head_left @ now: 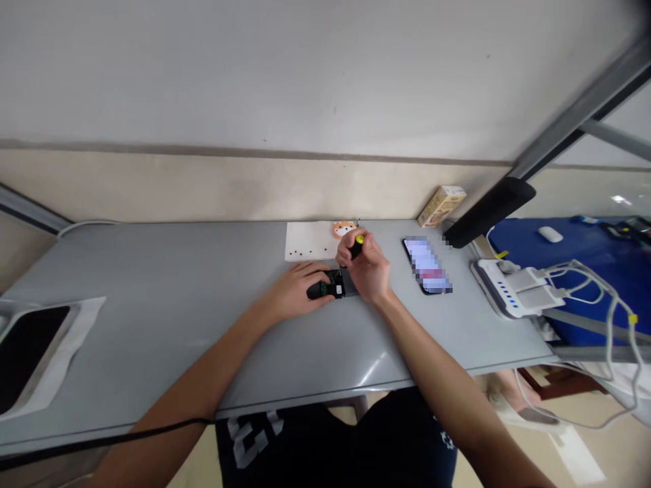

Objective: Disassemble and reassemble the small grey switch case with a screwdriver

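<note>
My left hand [295, 293] rests on the grey table. Its thumb and fingers hold one end of a black, opened-up phone [333, 288] with internal parts showing. In my right hand [373, 271] is a screwdriver [359, 242] with a black and yellow handle, wrapped in a fist and held upright, tip down. The shaft reaches the phone's inside, but I cannot see exactly where the tip sits. Behind the hands lies a white sheet [308, 237] with several tiny dark screws along its front edge. An orange and white animal-face item [344, 229] sits at the sheet's right end.
To the right lies a lit smartphone [428, 266]. A small carton [441, 205] stands against the wall. Beyond the bed-frame post is a white power strip [508, 291] with cables. A dark tablet-like object [33, 352] lies on white paper at far left.
</note>
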`<state>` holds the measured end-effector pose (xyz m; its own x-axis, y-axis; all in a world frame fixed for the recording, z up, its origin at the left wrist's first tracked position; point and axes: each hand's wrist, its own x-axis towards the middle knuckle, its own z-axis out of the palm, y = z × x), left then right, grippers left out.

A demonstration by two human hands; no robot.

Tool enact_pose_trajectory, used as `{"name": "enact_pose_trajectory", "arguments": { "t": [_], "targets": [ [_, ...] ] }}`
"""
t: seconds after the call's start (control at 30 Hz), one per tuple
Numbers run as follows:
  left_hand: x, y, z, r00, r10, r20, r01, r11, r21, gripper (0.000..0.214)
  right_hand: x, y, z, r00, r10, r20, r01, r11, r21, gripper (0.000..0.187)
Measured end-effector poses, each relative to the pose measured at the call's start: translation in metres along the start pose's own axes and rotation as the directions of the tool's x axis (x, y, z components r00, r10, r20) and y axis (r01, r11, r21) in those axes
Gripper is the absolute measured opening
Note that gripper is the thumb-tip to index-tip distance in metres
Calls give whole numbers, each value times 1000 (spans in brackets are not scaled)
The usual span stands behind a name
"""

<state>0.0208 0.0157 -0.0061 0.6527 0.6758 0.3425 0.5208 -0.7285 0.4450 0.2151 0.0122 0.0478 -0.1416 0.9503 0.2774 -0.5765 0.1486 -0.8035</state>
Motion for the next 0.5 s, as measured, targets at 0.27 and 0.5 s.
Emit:
{"name": "enact_pose_trajectory", "arguments": {
  "t": [0.27,0.5],
  "targets": [
    [0,1,-1,1000,5,1,-5,1000,-28,18,6,3,-3,996,2,-87,0,1000,17,25],
    [1,1,-2,1000,7,17,-7,1000,-17,19,12,-1,-15,999,-3,-35,2,999,-36,30]
  ]
}}
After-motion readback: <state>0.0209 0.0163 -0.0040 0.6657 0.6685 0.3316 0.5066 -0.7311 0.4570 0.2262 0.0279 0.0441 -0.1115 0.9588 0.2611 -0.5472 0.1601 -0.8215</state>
